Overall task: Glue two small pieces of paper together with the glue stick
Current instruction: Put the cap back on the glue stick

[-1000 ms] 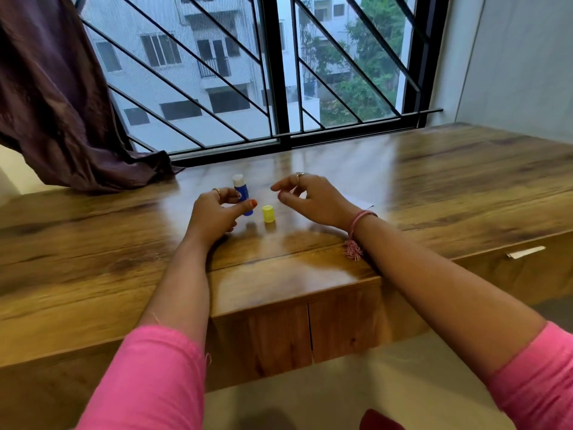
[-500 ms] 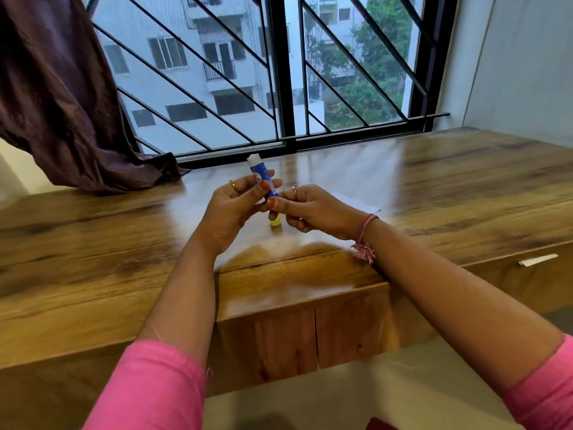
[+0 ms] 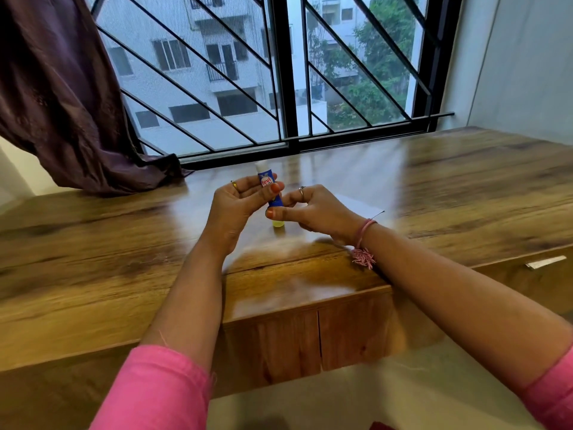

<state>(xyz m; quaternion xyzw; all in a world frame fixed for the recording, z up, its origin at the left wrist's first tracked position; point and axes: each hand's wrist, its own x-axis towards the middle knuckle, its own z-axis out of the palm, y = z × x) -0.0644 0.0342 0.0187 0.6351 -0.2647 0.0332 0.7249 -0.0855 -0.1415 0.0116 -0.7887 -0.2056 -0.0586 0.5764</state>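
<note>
A small blue glue stick with its white tip up is held above the wooden tabletop. My left hand grips its upper body between thumb and fingers. My right hand pinches its lower end. The yellow cap stands on the table just below the hands, partly hidden. A white piece of paper lies flat on the table behind my right hand, mostly washed out by glare.
A dark purple curtain hangs at the left and bunches on the tabletop. The barred window runs along the table's far edge. A drawer with a metal handle sits at the right front.
My left hand lifted the glue stick off the table. My right hand moved in from the right and took hold of its lower end. The cap stayed on the table.
</note>
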